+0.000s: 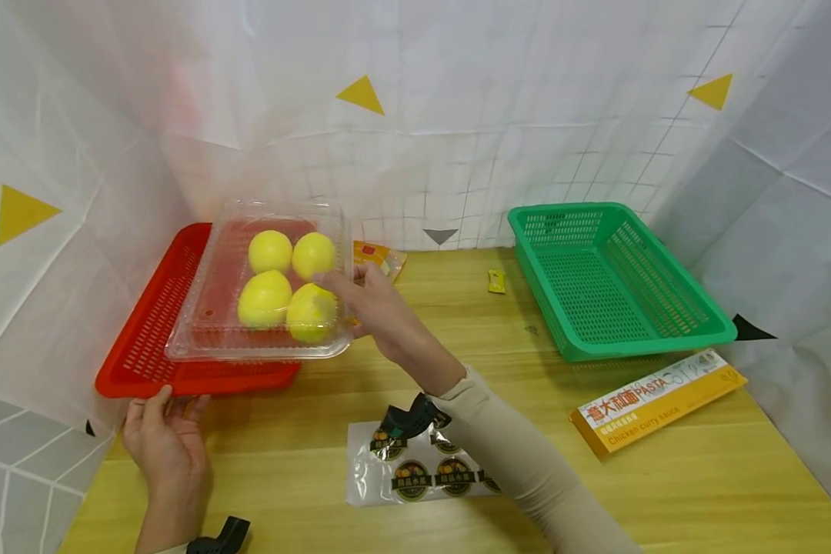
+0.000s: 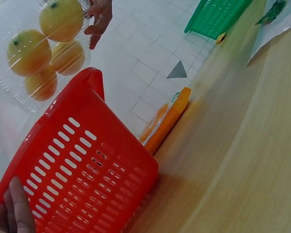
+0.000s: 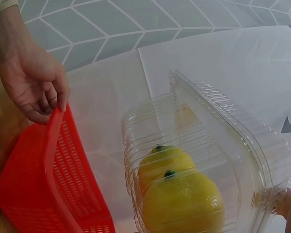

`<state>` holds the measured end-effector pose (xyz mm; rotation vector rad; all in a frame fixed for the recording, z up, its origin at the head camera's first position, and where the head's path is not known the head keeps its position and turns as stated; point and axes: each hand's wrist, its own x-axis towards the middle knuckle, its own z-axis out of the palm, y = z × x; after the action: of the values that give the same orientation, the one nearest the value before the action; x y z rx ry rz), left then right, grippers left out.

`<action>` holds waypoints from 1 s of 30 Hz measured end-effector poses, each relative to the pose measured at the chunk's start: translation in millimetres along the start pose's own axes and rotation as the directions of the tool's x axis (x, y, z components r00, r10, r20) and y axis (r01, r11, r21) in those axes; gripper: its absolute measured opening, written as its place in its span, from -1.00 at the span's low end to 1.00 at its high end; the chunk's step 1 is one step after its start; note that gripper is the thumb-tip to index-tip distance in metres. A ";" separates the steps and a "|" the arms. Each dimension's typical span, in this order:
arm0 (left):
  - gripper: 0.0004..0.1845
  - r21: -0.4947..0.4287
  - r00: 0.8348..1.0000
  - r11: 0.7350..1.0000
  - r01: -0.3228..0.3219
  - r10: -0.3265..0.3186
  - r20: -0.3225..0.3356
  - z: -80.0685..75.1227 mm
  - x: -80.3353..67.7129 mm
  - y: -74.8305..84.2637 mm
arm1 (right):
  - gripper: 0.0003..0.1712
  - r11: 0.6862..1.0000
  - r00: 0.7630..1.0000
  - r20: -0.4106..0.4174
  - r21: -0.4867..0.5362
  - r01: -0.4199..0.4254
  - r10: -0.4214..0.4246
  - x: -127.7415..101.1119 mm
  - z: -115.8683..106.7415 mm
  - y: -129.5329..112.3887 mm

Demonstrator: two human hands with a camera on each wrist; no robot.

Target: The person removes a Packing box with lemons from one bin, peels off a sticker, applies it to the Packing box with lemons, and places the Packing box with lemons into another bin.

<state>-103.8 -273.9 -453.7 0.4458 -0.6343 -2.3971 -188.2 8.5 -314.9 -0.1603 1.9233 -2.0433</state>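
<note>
My right hand [image 1: 382, 309] grips the right side of a clear plastic clamshell box [image 1: 211, 308], held tilted above the red basket. Inside the box are several round yellow fruits [image 1: 270, 251]; green stem ends show on the fruits [image 3: 182, 201] in the right wrist view. My left hand [image 1: 168, 446] holds the near rim of the red plastic basket [image 1: 138, 338], its thumb at the edge. Slotted walls of the red basket [image 2: 82, 160] fill much of the left wrist view, and the box hides part of its inside from the head view.
A green basket [image 1: 599, 288] stands at the back right, with a pasta box [image 1: 658, 402] in front of it. A sheet of round fruit stickers [image 1: 415, 477] lies under my right forearm. An orange packet [image 1: 381, 258] and a small yellow packet [image 1: 496, 282] lie toward the back.
</note>
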 end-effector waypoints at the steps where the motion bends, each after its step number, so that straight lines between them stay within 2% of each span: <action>1: -0.49 -0.006 1.000 1.000 -0.001 0.001 0.003 0.0 0.0 -0.1 | -0.31 1.000 1.000 0.002 0.002 0.000 0.000 -0.2 -0.7 0.2; 19: -0.53 0.001 1.000 1.000 -0.007 0.007 0.005 0.1 -0.8 0.4 | -0.34 0.999 1.000 0.005 0.045 0.015 -0.015 -6.4 -13.9 6.5; 30: -0.56 -0.009 1.000 1.000 -0.004 0.004 0.010 -0.6 -0.2 0.8 | -0.37 0.999 0.999 -0.034 0.041 0.033 -0.031 -8.0 -21.8 9.8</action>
<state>-103.0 -274.5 -453.7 0.4282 -0.6275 -2.3994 -185.7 31.3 -325.2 -0.1490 1.9081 -2.1177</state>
